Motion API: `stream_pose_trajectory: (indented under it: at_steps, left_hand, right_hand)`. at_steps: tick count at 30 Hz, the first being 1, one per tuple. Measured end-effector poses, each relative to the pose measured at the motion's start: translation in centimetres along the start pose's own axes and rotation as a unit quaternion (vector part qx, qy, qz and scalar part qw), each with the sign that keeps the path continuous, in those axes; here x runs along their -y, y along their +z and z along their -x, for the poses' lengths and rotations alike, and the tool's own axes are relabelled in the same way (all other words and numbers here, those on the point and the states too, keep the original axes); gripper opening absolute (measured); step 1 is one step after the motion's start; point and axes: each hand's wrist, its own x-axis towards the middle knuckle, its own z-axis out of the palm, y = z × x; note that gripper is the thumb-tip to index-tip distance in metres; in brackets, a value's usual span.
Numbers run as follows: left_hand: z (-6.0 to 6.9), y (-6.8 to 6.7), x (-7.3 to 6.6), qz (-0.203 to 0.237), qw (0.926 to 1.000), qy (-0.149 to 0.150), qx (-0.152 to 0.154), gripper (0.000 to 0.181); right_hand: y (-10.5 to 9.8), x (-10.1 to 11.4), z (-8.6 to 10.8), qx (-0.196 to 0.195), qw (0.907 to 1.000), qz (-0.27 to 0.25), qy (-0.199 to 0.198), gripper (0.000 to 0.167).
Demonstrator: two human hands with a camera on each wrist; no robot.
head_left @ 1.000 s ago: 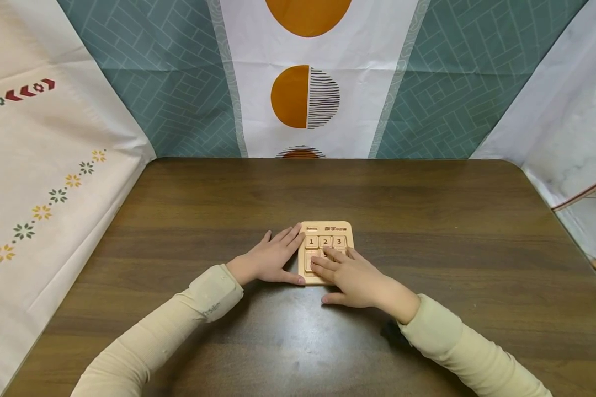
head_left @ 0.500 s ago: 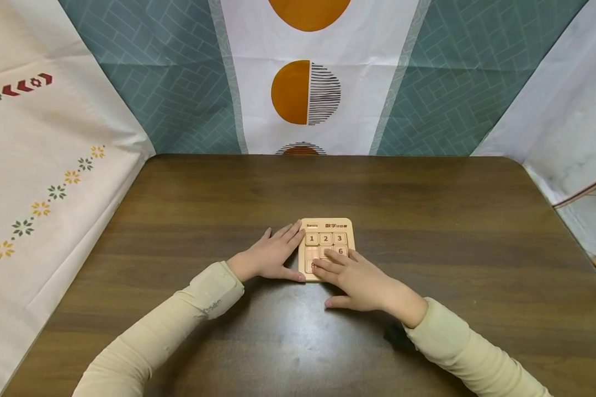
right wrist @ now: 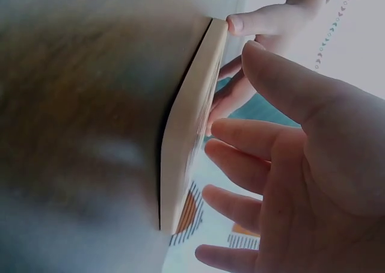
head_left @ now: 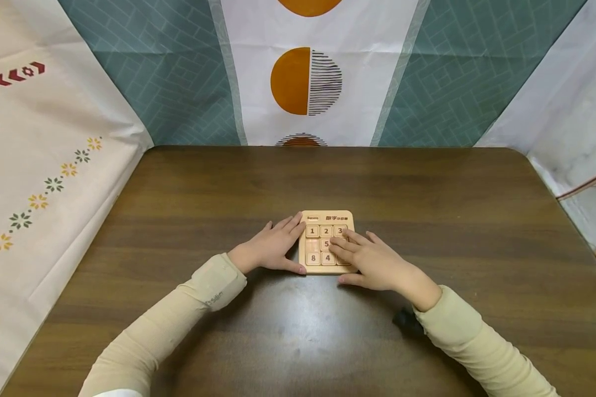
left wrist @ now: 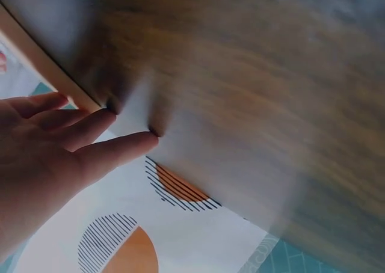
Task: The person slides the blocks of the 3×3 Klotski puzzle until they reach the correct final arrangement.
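A pale wooden number slide puzzle [head_left: 309,269] lies flat on the table, its square tiles set in a frame. Tiles 1, 2 and 3 form the top row; 5, 8 and 4 also show, and the left middle cell holds no tile. My left hand [head_left: 274,246] rests along the puzzle's left side, fingers extended and thumb at the lower left corner. Over the right-hand tiles lies my right hand [head_left: 379,264], fingers spread, hiding some of them. In the right wrist view, its fingertips are close to the puzzle [right wrist: 186,116]; contact is unclear.
The brown wooden table [head_left: 203,187] reaches back to a patterned cloth [head_left: 184,94]. White cloth [head_left: 79,198] hangs at the left, with more pale cloth on the right. A dark object [head_left: 407,321] shows beneath the right wrist.
My right hand has moved rightward across the puzzle, uncovering tiles 5, 8 and 4. My left hand stays at the left edge. The head view has tilted slightly down.
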Motion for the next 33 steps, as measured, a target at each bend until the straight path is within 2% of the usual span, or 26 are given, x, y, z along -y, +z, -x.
stream_pose_trajectory:
  at_steps: [6,13,24,33]
  left_hand:
    - [-0.3,-0.7,-0.1,0.005,0.9999,-0.003,0.016,0.104]
    - [-0.7,-1.6,0.1,0.017,0.9997,0.001,0.019,0.102]
    - [-0.5,-1.1,0.0,0.021,0.9995,-0.007,0.023,0.104]
    - [-0.1,-0.8,-0.3,0.030,0.9990,-0.011,0.031,0.103]
  right_hand:
    - [-0.2,-0.5,-0.3,0.004,1.0000,-0.005,0.002,0.068]
    - [-0.6,-0.9,-0.7,0.008,0.9999,-0.003,0.010,0.068]
    - [-0.3,0.4,-1.7,0.012,0.9998,0.013,-0.002,0.067]
    - [-0.3,1.3,-2.2,0.043,0.9990,-0.001,-0.009,0.068]
